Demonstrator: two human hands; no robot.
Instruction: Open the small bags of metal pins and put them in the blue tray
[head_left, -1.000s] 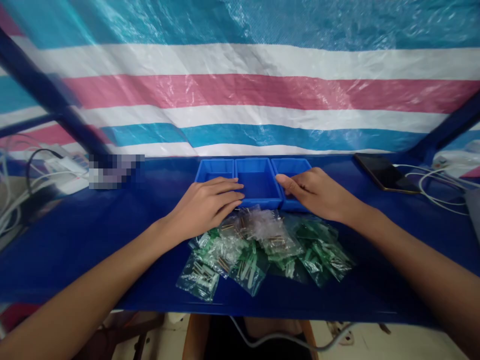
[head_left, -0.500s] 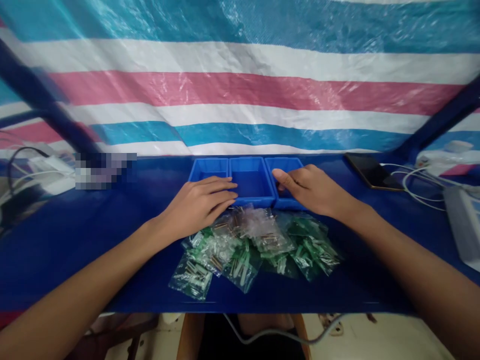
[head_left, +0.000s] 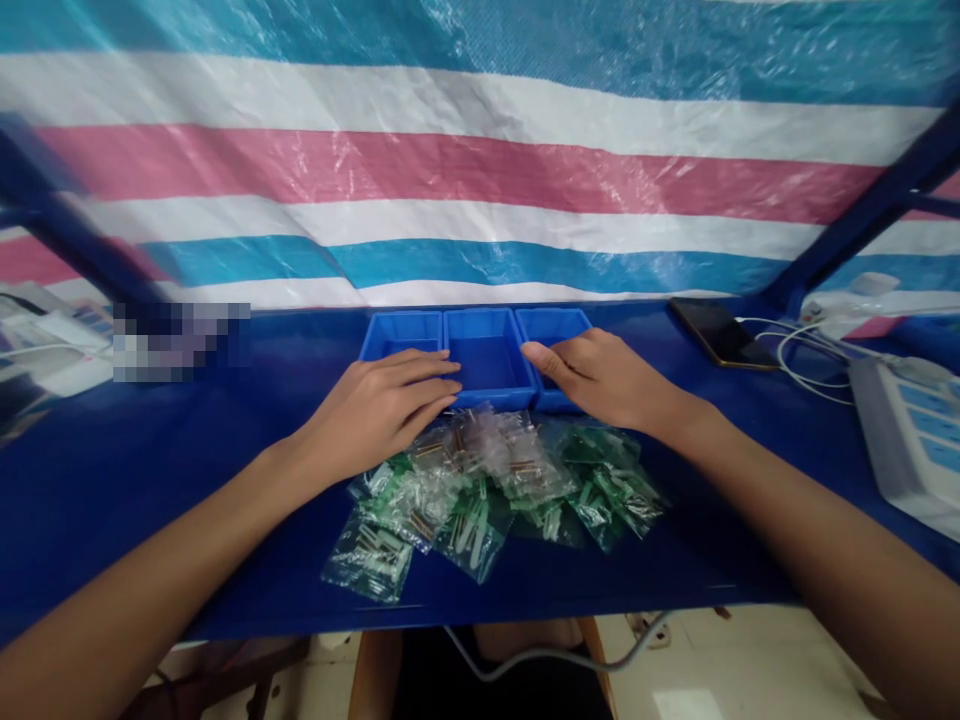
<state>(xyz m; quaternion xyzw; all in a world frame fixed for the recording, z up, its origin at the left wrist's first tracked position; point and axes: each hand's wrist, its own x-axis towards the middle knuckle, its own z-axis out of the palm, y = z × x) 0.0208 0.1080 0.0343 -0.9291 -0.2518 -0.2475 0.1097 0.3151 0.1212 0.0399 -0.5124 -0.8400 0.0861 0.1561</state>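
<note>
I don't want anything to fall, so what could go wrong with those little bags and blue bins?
The clear plastic bags overlap in a pile, so some could slide. The bag nearest the front edge of the table might fall. The left hand and right hand are at the blue bins and could bump them.

Bare left grip (head_left: 394, 398), bare right grip (head_left: 604, 378), 2 slim bare forearms (head_left: 172, 575), black clothing at the lap (head_left: 439, 690)

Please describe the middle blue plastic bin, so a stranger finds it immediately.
On the dark blue table, below the striped plastic sheet, three open blue plastic bins stand in a row behind clear plastic packets. The middle bin lies between the left hand and right hand; unlike its neighbours, more covered by hands, it shows most of its inside.
</note>
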